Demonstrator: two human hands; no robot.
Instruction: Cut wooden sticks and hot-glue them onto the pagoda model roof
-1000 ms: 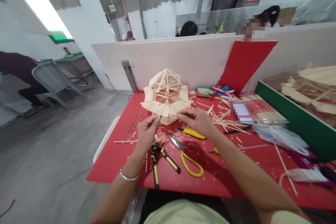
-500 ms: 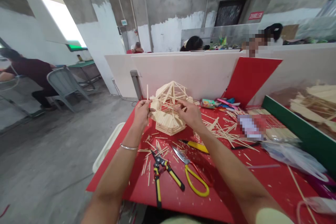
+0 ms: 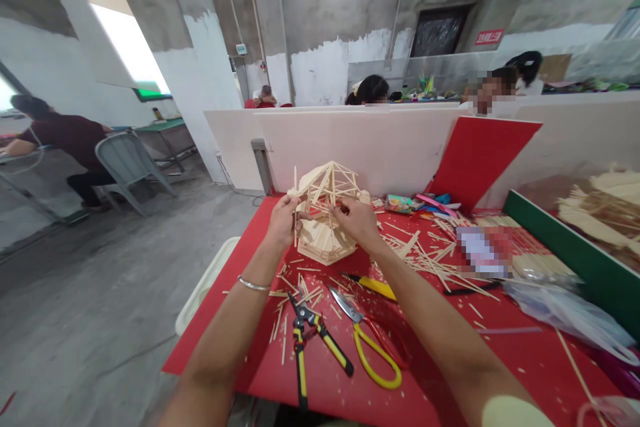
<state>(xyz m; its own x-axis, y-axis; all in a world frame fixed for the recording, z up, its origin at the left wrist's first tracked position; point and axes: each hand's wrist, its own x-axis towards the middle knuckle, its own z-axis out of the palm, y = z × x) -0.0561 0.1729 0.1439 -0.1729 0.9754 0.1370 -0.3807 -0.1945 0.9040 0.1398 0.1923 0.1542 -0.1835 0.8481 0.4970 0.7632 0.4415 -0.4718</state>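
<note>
A small pavilion-like model of thin wooden sticks [image 3: 326,243] stands on the red table, with an open, peaked roof frame and a slatted lower skirt. At its left side my left hand [image 3: 283,221] is closed around a thin wooden stick [image 3: 295,179], held upright. My right hand [image 3: 359,221] reaches in from the right, thumb and fingers pinched at the front of the roof frame; what lies between the fingertips is too small to tell. Nearer me lie yellow-and-black pruning shears [image 3: 305,323], scissors with yellow and red handles [image 3: 356,317] and a yellow-handled tool [image 3: 377,288].
Loose sticks [image 3: 425,255] and offcuts litter the red table [image 3: 260,370]. A plastic bag [image 3: 565,307] and a green-edged board [image 3: 595,280] are at the right. A white partition [image 3: 320,140] and a leaning red panel [image 3: 483,160] border the back. Other people sit beyond.
My left hand has moved right with the upright stick, closer to the model. My right fingertips have shifted slightly and remain at the roof frame. The view has tilted a little.
</note>
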